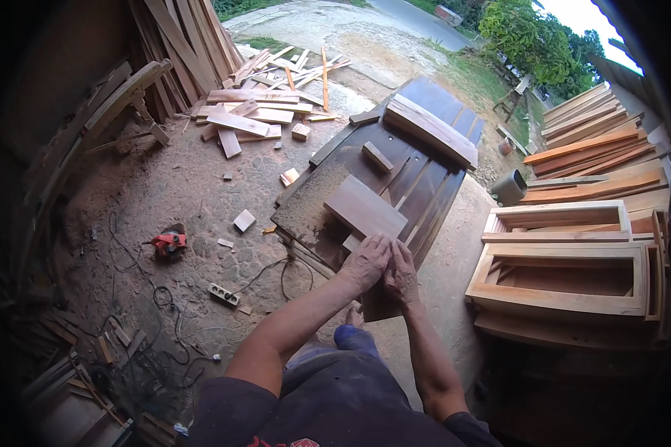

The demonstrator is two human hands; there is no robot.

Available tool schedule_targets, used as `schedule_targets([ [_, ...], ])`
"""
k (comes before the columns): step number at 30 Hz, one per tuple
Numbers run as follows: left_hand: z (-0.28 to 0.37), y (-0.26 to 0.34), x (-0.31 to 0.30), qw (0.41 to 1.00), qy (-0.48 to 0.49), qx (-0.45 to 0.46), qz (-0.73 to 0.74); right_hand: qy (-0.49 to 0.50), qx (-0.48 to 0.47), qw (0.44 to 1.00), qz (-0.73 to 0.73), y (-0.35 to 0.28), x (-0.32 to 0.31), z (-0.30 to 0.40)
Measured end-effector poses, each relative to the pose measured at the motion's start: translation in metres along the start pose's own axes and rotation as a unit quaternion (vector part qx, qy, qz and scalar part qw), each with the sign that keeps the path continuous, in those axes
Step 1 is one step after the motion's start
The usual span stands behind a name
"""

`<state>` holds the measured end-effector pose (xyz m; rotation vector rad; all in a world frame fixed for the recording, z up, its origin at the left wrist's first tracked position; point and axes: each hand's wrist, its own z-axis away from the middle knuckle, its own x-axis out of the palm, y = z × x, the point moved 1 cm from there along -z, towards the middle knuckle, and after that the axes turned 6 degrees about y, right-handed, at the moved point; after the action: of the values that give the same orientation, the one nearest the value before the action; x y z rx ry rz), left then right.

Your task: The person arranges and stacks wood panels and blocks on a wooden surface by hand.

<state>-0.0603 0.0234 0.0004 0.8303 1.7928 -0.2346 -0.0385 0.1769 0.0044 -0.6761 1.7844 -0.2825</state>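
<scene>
A short, wide wooden board (366, 207) lies on the dark, sawdust-strewn workbench (313, 215). My left hand (369, 260) and my right hand (401, 274) meet side by side at its near edge, fingers bent against the wood. My hands hide the spot where the fingertips press, so any small thing between them cannot be made out. Under my wrists, a reddish-brown wooden piece (381, 306) sticks out towards me. A small wood block (377, 157) sits beyond the board. Farther back, a thick plank (430, 131) lies across the bench.
Left on the dusty floor are a red power tool (169, 243), a power strip (223, 294) and tangled cords. Offcuts (251, 114) are heaped beyond them. Wooden frames (559, 276) and stacked timber (592, 148) stand to the right. Tall boards (187, 44) lean at the back left.
</scene>
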Motion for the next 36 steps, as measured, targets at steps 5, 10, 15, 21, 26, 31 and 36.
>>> schedule_targets([
  [5, -0.002, 0.012, -0.005, 0.996, -0.016, -0.018, -0.083, -0.090, -0.024, 0.995, 0.027, 0.006, -0.008, -0.006],
  [10, 0.003, 0.011, 0.006, 0.995, -0.017, -0.010, -0.097, -0.261, 0.032, 0.962, 0.074, -0.028, -0.039, -0.025],
  [15, 0.001, 0.013, 0.000, 0.996, -0.013, -0.009, -0.087, -0.282, 0.039, 0.955, 0.083, -0.015, -0.036, -0.025],
  [21, 0.003, 0.014, 0.010, 0.996, -0.004, -0.033, -0.083, -0.291, -0.059, 0.946, 0.133, -0.013, -0.036, -0.030],
  [26, 0.003, 0.015, 0.004, 0.994, -0.009, -0.014, -0.104, -0.311, -0.016, 0.944, 0.106, -0.025, -0.042, -0.041],
  [31, 0.003, 0.015, -0.001, 0.996, 0.001, -0.022, -0.084, -0.293, -0.006, 0.951, 0.098, -0.022, -0.036, -0.041],
  [36, 0.003, 0.013, 0.006, 0.996, -0.002, -0.010, -0.094, -0.307, 0.016, 0.947, 0.092, -0.034, -0.042, -0.043],
])
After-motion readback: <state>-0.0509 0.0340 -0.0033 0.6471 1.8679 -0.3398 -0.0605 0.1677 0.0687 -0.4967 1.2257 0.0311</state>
